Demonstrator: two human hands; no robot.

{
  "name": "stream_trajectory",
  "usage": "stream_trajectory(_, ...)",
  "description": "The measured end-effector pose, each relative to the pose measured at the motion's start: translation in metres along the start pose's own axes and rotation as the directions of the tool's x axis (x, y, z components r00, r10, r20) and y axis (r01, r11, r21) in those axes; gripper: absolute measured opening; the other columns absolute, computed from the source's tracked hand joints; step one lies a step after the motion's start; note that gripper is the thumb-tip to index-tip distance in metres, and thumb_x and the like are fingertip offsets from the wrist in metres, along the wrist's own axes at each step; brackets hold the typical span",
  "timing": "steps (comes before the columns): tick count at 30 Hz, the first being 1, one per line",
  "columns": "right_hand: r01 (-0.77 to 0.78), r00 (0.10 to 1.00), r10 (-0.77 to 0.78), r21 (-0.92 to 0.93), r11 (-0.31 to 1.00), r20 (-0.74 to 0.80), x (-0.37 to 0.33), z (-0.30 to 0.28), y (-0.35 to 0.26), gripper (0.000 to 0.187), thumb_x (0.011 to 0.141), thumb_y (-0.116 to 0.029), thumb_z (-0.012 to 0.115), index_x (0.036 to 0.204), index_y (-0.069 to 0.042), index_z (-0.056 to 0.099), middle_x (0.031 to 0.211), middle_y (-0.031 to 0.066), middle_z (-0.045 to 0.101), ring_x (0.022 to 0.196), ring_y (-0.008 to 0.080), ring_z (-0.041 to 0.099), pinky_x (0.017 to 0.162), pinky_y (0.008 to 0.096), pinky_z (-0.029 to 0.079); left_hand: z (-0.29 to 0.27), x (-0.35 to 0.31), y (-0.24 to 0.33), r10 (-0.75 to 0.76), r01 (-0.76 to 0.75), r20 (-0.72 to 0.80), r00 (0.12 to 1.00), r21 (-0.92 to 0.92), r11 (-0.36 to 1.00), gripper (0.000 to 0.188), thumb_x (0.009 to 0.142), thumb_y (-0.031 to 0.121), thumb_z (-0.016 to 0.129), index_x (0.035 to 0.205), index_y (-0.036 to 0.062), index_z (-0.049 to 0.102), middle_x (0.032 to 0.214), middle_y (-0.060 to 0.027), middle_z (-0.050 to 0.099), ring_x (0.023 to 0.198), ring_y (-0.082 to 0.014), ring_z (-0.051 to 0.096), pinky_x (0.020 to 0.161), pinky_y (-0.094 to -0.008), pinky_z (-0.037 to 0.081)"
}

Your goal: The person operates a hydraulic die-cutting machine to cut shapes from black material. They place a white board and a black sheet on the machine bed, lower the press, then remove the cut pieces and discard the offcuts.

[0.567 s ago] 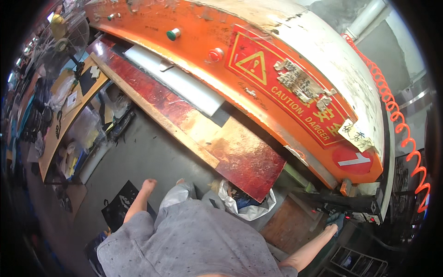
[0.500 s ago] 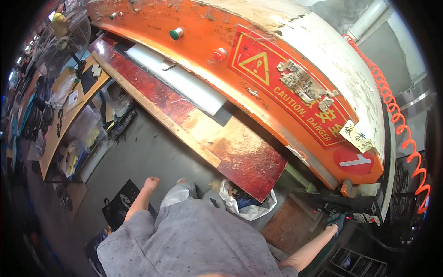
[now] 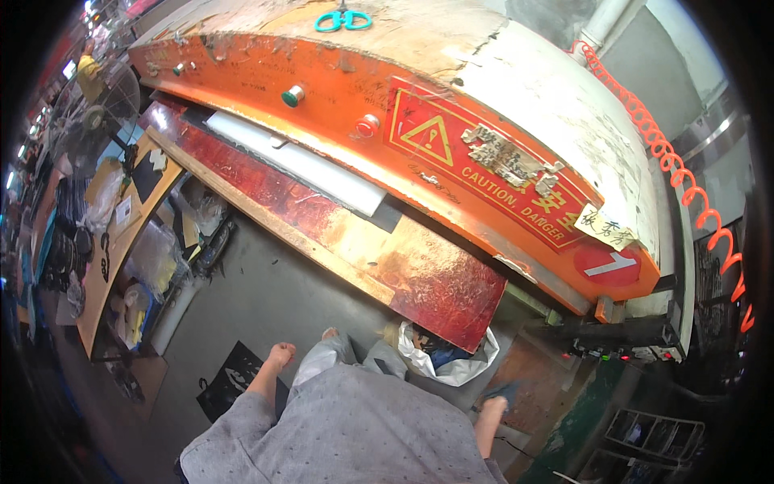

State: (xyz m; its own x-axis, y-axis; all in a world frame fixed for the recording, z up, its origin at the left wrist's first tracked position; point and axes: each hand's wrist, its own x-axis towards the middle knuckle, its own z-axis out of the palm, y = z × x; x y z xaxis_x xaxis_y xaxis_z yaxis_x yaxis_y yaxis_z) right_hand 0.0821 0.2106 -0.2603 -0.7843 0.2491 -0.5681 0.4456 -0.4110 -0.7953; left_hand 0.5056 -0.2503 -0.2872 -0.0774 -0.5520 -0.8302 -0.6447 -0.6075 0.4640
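My left hand hangs bare above the grey floor, fingers curled into a loose fist with nothing showing in it. Beside it, on the floor, lies a black sheet with pale marks. My right hand, in a dark blue glove, is low on the right and smeared by motion, so its fingers cannot be made out. It is nearest to a white sack holding dark scraps and to a brown board. A black control box with small red lights stands farther right, apart from that hand.
An orange machine with green and red buttons spans the far side. Its worn red table juts toward me, a white slab under the beam. Teal scissors lie on top. A cluttered wooden bench stands left; a coiled orange hose hangs right.
My right hand has drawn away from the control box, leftward toward the sack. My left hand has shifted slightly right and down in the picture. The view has moved, bringing the scissors in.
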Motion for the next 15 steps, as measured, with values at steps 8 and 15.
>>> stream_trajectory(8,-0.310,0.921,0.378,-0.410,0.858,0.094,-0.081,-0.015,0.064,0.037,0.092,-0.043,0.049,0.113,-0.014,0.058,0.113,0.0010,0.059,0.104,0.0178,0.053,0.088,0.0332,0.043,-0.022,-0.012,0.017,0.010,-0.010,0.035,0.999,-0.001,1.000,0.015,0.077,0.009,0.060,0.092,0.0094,0.062,0.071,-0.0004,0.059,0.056,-0.0109,0.054,0.043,-0.0251,0.040)
stream_trajectory(15,-0.303,0.931,0.366,-0.520,0.799,0.019,-0.078,-0.050,0.058,0.039,0.092,-0.040,0.048,0.117,-0.011,0.056,0.117,0.0029,0.057,0.108,0.0187,0.051,0.091,0.0334,0.041,-0.006,-0.036,0.045,0.067,-0.070,0.083,0.994,0.040,0.997,0.017,0.083,0.023,0.063,0.095,0.0100,0.061,0.079,0.0007,0.060,0.061,-0.0106,0.055,0.044,-0.0238,0.038)
